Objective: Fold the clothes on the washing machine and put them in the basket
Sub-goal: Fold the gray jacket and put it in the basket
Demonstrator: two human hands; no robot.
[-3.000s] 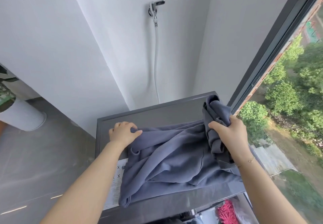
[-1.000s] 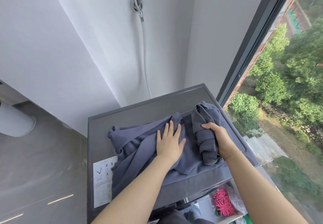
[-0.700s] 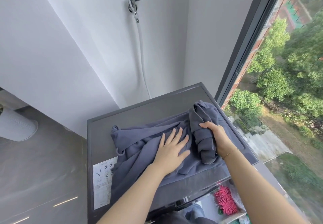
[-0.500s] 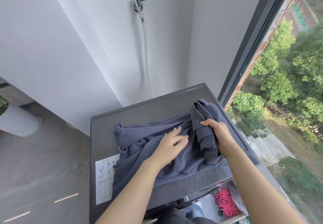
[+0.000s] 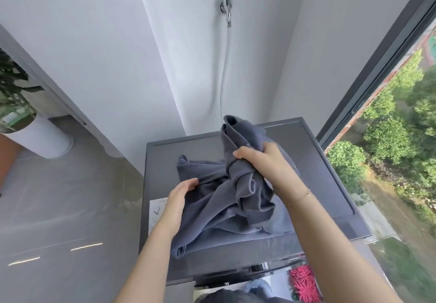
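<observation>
Cloth, a grey-blue garment (image 5: 226,198), lies bunched on the washing machine (image 5: 330,184), not yet folded. My right hand (image 5: 262,161) grips a rolled wad of it, raised off the lid; my left hand (image 5: 181,190) touches its left edge with loose fingers. No basket shows. Nearby: a sticker (image 5: 157,210), a wall tap (image 5: 228,2), something pink (image 5: 304,283) below. Nothing blocks me.
</observation>
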